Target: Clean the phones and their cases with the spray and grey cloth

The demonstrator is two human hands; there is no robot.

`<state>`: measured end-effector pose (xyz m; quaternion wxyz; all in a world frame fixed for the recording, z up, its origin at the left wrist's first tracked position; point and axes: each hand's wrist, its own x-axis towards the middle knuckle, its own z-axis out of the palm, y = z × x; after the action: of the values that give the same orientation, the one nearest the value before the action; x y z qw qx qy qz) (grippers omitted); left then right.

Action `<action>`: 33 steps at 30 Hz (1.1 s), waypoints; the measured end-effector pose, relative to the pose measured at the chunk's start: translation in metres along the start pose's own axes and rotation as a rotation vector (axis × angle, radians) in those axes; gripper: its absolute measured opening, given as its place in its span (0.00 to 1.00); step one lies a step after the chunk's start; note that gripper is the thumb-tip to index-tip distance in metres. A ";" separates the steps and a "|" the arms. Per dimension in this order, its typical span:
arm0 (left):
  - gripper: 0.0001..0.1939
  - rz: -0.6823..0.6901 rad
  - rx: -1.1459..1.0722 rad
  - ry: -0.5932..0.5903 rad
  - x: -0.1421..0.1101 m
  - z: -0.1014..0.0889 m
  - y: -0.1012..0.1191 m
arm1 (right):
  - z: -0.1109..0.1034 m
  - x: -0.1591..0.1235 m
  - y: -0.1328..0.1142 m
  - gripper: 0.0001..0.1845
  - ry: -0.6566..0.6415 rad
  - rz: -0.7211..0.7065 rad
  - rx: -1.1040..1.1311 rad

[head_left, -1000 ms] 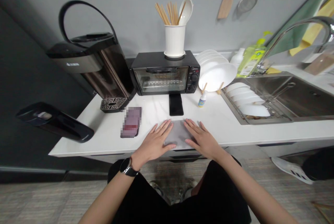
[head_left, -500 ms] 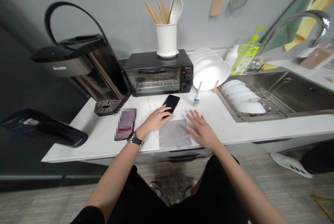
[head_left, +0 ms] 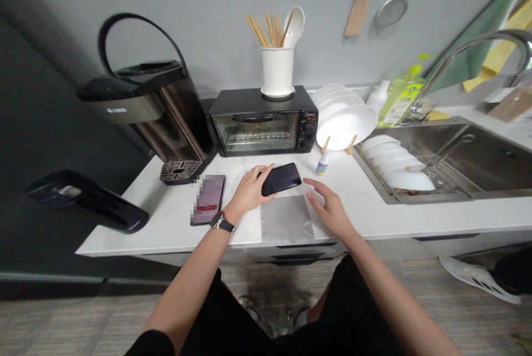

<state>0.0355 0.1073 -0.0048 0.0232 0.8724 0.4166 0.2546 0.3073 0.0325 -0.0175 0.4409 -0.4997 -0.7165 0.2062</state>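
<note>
My left hand (head_left: pixel 248 192) grips a black phone (head_left: pixel 281 179) and holds it lifted and turned sideways just above the white counter (head_left: pixel 366 201). A grey square cloth (head_left: pixel 286 218) lies flat on the counter below the phone, near the front edge. My right hand (head_left: pixel 328 206) hovers open at the cloth's right edge, fingers spread toward the phone. A watch is on my left wrist. A second phone in a dark red case (head_left: pixel 209 199) lies left of my left hand.
A black toaster oven (head_left: pixel 263 122) stands behind, with a white utensil holder (head_left: pixel 277 71) on top. A small glue bottle (head_left: pixel 321 163) and a plate rack (head_left: pixel 344 120) stand to the right, then a sink (head_left: pixel 457 156) with bowls. A black water dispenser (head_left: pixel 149 112) is at left.
My left hand left the cloth, reached back to the black phone by the oven, gripped it and lifted it over the cloth. My right hand slid to the cloth's right edge.
</note>
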 end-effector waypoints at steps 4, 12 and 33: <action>0.49 0.133 0.068 -0.020 -0.007 -0.011 0.012 | 0.018 0.037 -0.005 0.34 0.077 0.071 0.214; 0.40 0.218 0.150 -0.010 -0.008 -0.016 0.017 | 0.033 0.058 -0.009 0.33 0.113 0.318 0.554; 0.48 0.031 -0.103 0.200 -0.011 -0.013 0.018 | 0.046 0.047 -0.043 0.27 0.184 0.334 0.898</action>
<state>0.0365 0.0852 0.0069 0.0223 0.8467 0.3898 0.3615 0.2407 0.0636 0.0103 0.6353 -0.3845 -0.4249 0.5177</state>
